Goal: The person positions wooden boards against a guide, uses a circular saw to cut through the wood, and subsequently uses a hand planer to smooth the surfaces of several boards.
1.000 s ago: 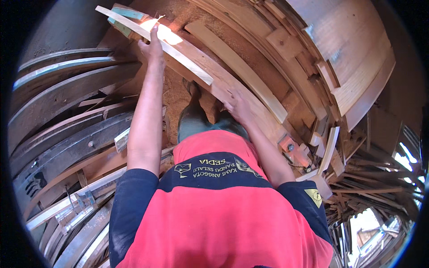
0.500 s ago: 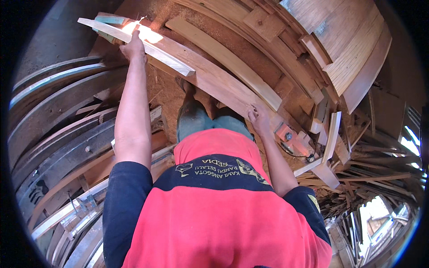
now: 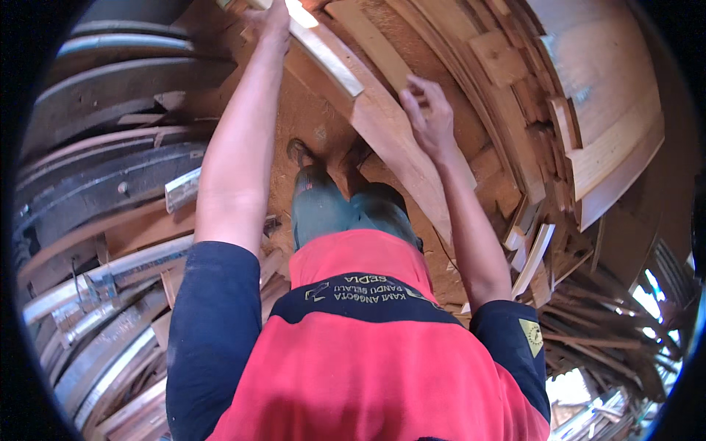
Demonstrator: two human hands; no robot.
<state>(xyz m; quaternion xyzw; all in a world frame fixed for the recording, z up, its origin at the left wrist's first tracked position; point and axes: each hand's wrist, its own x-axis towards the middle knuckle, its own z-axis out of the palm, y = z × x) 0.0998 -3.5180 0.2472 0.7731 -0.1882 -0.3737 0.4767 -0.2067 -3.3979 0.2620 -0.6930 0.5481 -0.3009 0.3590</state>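
Near the top edge, my left hand (image 3: 271, 28) is closed around a pale wooden strip (image 3: 331, 62); its fingertips are partly cut off by the picture's edge. The strip runs slantwise, its near end over a long, wide reddish-brown board (image 3: 393, 132). My right hand (image 3: 430, 117) is raised over that board's right side with its fingers apart and nothing in them. Beyond the board, another light plank (image 3: 375, 40) lies roughly parallel, its near end close to my right fingers.
Stacked brown planks (image 3: 500, 110) and a broad wooden panel (image 3: 610, 88) stand at the right. Dark machine-like beams and timber (image 3: 118, 110) crowd the left. Sawdust (image 3: 316, 110) covers the ground by my feet. A pile of scrap wood (image 3: 610, 323) lies at the lower right.
My right hand has come off the long board and moved up and away from me, fingers spreading. The view has shifted, so the strip's far end and the orange power tool no longer show.
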